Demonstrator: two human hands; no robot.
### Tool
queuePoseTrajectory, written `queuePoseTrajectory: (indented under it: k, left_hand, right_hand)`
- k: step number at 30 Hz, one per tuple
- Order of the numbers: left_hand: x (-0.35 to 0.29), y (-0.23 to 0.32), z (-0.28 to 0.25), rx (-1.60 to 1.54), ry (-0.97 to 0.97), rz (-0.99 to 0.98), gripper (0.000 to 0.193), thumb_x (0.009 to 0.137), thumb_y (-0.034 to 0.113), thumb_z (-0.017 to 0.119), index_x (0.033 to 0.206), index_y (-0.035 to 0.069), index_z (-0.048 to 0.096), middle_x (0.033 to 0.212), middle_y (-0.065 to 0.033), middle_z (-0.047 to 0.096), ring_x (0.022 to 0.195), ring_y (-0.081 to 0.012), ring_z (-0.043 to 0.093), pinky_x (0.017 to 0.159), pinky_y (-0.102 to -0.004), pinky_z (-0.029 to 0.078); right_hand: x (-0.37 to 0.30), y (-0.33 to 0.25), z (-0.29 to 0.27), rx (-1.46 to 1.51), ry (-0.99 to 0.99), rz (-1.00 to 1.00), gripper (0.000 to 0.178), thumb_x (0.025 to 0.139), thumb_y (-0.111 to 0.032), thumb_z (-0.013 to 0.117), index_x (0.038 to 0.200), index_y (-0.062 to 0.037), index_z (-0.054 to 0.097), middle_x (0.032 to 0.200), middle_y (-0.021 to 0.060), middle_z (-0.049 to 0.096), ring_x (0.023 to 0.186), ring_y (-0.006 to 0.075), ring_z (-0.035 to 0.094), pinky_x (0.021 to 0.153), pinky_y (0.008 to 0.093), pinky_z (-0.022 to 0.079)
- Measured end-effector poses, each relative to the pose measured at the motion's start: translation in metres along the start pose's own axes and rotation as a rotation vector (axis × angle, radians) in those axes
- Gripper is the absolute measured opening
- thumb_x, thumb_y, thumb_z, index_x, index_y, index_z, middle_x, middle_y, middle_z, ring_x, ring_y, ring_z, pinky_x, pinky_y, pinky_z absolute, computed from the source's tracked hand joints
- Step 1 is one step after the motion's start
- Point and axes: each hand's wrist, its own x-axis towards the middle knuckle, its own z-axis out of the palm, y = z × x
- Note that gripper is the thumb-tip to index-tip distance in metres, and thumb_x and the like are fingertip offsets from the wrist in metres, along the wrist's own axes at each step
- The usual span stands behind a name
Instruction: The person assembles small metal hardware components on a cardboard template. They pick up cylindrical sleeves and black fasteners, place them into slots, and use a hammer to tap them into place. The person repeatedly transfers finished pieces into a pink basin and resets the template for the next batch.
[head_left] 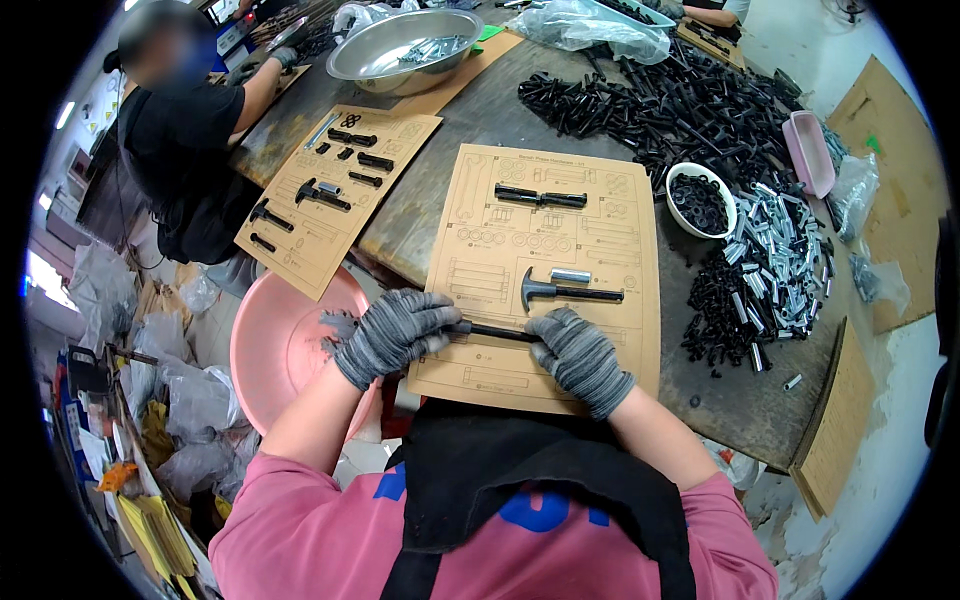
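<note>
Head view, black rod: lies level across the near part of my brown card [642, 270], the black rod [500, 332] running left to right between my gloves.
Left hand: my left hand [398, 338] pinches the rod's left end between thumb and fingers.
Right hand: my right hand [582, 362] pinches the right end with its fingertips. Both ends are covered by the gloves, so I cannot tell how tight either pinch is.
T-headed bolt: the T-headed bolt [575, 292] lies just beyond the rod, near my right fingertips; a careless lift or sideways sweep of the rod could knock it askew.
Silver sleeve: the silver sleeve [570, 275], on its side beyond that bolt, could roll if the card were jolted.
Card edge: the near left corner appears to overhang the table [700, 415]; leaning on it could tip the card and send pieces sliding toward me.
Pink basin: the pink basin [250, 345] sits low on the left; should my left pinch slip, the rod could drop that way.
Knit gloves: thick fabric probably dulls touch, making an uneven release likelier.
</note>
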Motion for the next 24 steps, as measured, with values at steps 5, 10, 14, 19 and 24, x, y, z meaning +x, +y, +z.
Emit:
queuePoseTrajectory:
  k: [5,10,14,19,24]
  left_hand:
    - [-0.002,0.005,-0.001,0.188,-0.063,0.046,0.064,0.060,0.043,0.068,0.109,0.005,0.052,0.107,-0.0153,0.052,0.096,-0.0334,0.051,0.081,-0.0412,0.041]
    - [0.003,0.005,-0.002,0.195,-0.083,0.029,0.063,0.058,0.041,0.070,0.108,0.007,0.053,0.105,-0.0140,0.052,0.096,-0.0322,0.050,0.082,-0.0405,0.040]
    - [0.008,0.011,-0.005,0.236,-0.040,-0.010,0.069,0.057,0.051,0.067,0.107,0.006,0.053,0.108,-0.0151,0.051,0.096,-0.0343,0.049,0.083,-0.0411,0.040]
    - [0.019,0.019,-0.009,0.161,0.152,-0.106,0.061,0.064,0.043,0.065,0.111,0.005,0.054,0.112,-0.0156,0.052,0.102,-0.0328,0.048,0.089,-0.0405,0.036]
    - [0.068,0.040,-0.001,0.110,0.164,0.000,0.043,0.064,0.020,0.066,0.103,0.005,0.057,0.104,-0.0130,0.055,0.096,-0.0297,0.052,0.084,-0.0363,0.041]
  right_hand:
    - [-0.005,0.003,-0.006,-0.053,-0.079,0.020,0.023,0.078,-0.023,0.055,0.094,-0.0062,0.055,0.088,0.0126,0.054,0.084,0.0265,0.055,0.074,0.0361,0.046]
    - [-0.007,0.002,-0.007,-0.062,-0.072,0.071,0.022,0.079,-0.023,0.054,0.093,-0.0062,0.056,0.087,0.0128,0.053,0.083,0.0273,0.055,0.075,0.0370,0.045]
    - [-0.017,0.007,-0.020,0.022,-0.046,0.094,0.023,0.076,-0.024,0.059,0.093,-0.0082,0.057,0.088,0.0111,0.055,0.082,0.0276,0.055,0.073,0.0364,0.045]
    - [-0.068,0.048,-0.064,0.042,0.317,0.171,0.023,0.074,-0.019,0.062,0.094,-0.0079,0.059,0.092,0.0119,0.057,0.084,0.0283,0.056,0.075,0.0349,0.045]
    - [-0.136,0.098,-0.116,-0.252,0.518,0.554,0.020,0.073,-0.017,0.057,0.089,-0.0075,0.060,0.088,0.0103,0.059,0.085,0.0274,0.056,0.078,0.0355,0.044]
